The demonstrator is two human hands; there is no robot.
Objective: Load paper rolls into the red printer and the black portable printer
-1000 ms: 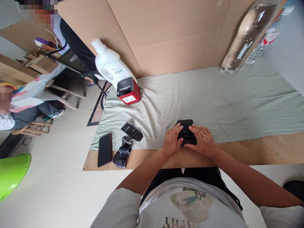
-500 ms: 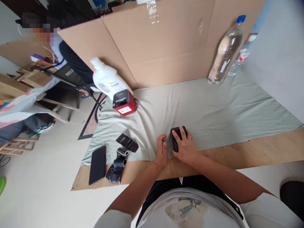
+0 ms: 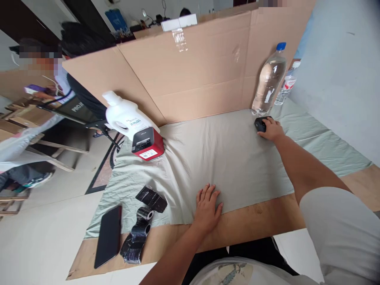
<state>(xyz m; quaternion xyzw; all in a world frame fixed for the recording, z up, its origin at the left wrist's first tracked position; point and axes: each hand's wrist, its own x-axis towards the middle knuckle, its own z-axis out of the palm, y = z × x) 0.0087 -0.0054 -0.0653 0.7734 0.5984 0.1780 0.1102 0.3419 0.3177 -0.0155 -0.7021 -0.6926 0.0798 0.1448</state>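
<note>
Head view: right hand (image 3: 270,129) outstretched gripping black device (image 3: 260,124); left hand (image 3: 207,206) flat.

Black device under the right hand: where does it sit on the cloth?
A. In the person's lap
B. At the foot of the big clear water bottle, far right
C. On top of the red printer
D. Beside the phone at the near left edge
B: the right hand covers the black device on the cloth just below the clear water bottle, far from the phone and red printer.
</note>
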